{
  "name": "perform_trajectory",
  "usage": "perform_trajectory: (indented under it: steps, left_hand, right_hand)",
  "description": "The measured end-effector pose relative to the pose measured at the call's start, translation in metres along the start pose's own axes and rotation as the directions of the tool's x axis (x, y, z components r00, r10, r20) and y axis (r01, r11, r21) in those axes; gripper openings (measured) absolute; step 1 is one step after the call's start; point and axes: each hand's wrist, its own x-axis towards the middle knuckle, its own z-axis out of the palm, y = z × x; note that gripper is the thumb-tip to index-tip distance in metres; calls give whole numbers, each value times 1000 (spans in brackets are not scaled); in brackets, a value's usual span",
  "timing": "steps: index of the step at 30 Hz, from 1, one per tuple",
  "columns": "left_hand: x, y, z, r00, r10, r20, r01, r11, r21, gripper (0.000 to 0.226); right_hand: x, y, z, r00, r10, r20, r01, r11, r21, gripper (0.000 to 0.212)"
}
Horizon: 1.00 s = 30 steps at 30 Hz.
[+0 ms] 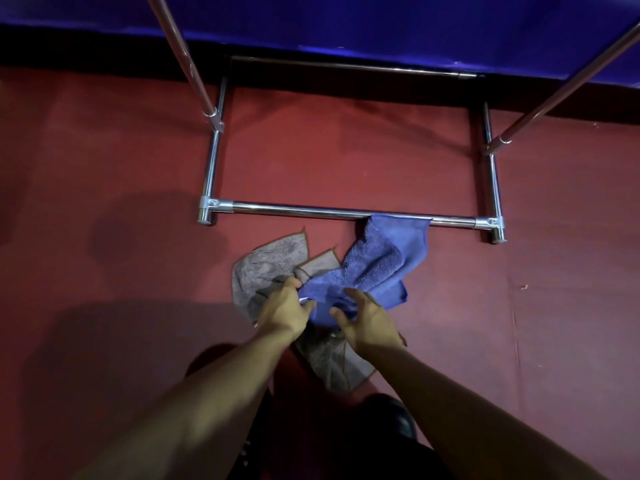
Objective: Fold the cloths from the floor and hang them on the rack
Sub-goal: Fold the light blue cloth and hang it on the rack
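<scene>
A crumpled blue cloth (377,265) lies on the red floor, its far corner draped over the rack's near base bar (311,211). Under and beside it lie grey cloths (263,268), one stretching back toward my feet (332,362). My left hand (285,308) pinches the near edge of the blue cloth. My right hand (369,318) rests on the same cloth, fingers spread and curling into the fabric. The chrome rack's uprights (188,60) rise out of view at both sides.
The rack's base frame (491,174) forms a rectangle on the red carpet, backed by a blue wall (346,26). My dark shoe (391,417) shows at the bottom. Open carpet spreads left and right of the cloths.
</scene>
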Motion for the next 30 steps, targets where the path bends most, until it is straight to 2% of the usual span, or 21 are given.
perform_trajectory:
  steps: [4, 8, 12, 14, 16, 17, 19, 21, 22, 23, 25, 27, 29, 30]
  left_hand:
    - [1, 4, -1, 1000, -11, -14, 12, 999, 49, 30]
    - [-3, 8, -14, 1000, 7, -26, -6, 999, 53, 17]
    - [-17, 23, -33, 995, 104, 7, -102, 989, -104, 18]
    - [-26, 34, -44, 981, 191, 33, -181, 964, -195, 24]
    - [-37, 44, -56, 958, 283, 44, -260, 923, -283, 24]
    - [-43, 48, -62, 939, 339, 51, -305, 894, -327, 22]
    - [-58, 57, -75, 897, 436, 77, -373, 838, -398, 20]
    - [-75, 65, -86, 861, 500, 95, -405, 787, -466, 15]
    - [-83, 70, -92, 846, 524, 104, -417, 770, -483, 12]
    - [-92, 75, -98, 830, 546, 116, -432, 759, -487, 10]
    - [-110, 84, -110, 794, 594, 131, -485, 748, -452, 13]
    - [-128, 91, -125, 765, 632, 125, -554, 745, -371, 17]
    - [-143, 94, -138, 751, 651, 113, -599, 743, -300, 19]
    - [-150, 94, -146, 750, 652, 113, -608, 746, -273, 19]
  right_hand:
    - [1, 1, 3, 994, 103, -31, -101, 992, 78, 48]
    - [0, -3, -3, 987, 158, 21, -159, 978, 133, 48]
    - [-7, -9, -7, 968, 234, 93, -251, 919, 304, 39]
    - [-11, -17, -13, 969, 222, 111, -248, 870, 425, 44]
    - [-20, -35, -31, 964, 215, 155, -265, 782, 564, 32]
    - [-22, -42, -38, 957, 229, 176, -288, 711, 642, 32]
    - [-23, -49, -48, 932, 287, 220, -347, 537, 769, 51]
    - [-27, -57, -57, 920, 291, 262, -369, 422, 828, 80]
    - [-30, -61, -61, 919, 283, 275, -370, 376, 849, 87]
    - [-35, -66, -67, 921, 267, 284, -366, 340, 866, 84]
    - [-48, -79, -82, 943, 200, 268, -322, 335, 885, 61]
    - [-59, -91, -91, 964, 172, 201, -252, 366, 896, 53]
    - [-71, -106, -101, 967, 219, 131, -214, 423, 881, 34]
    - [-77, -115, -107, 969, 238, 66, -184, 517, 836, 27]
